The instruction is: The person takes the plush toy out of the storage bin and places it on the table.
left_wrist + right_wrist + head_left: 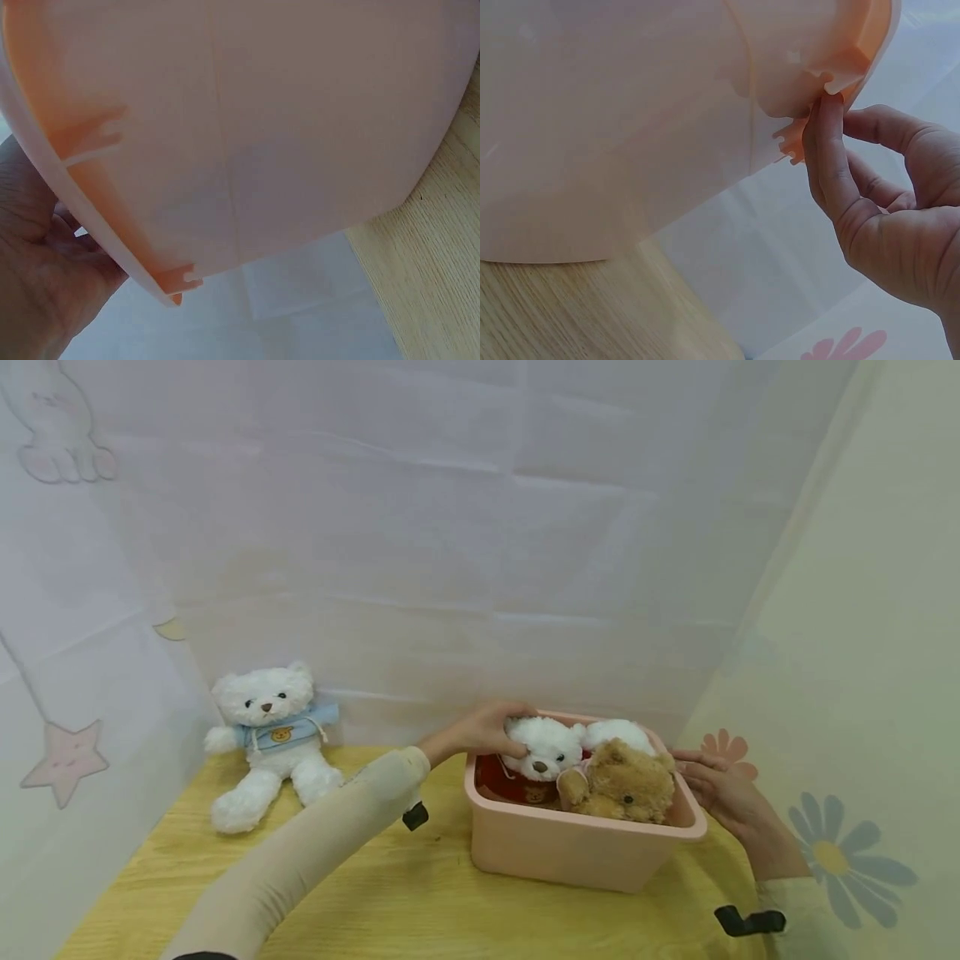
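left hand (483, 731) curls its fingers over the white bear (546, 747) inside the pink bin (577, 852). right hand (723, 789) rests loosely open, fingertips touching the bin's rim. lifting the bear out looks next, needing a firmer grip.

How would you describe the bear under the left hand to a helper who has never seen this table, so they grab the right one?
Find the pink bin on the yellow table. Three plush toys sit inside; take the white bear with the red shirt, at the bin's left end, where the left hand rests on its head. The brown bear beside it is tan, and the white bear in a blue hoodie sits outside the bin.
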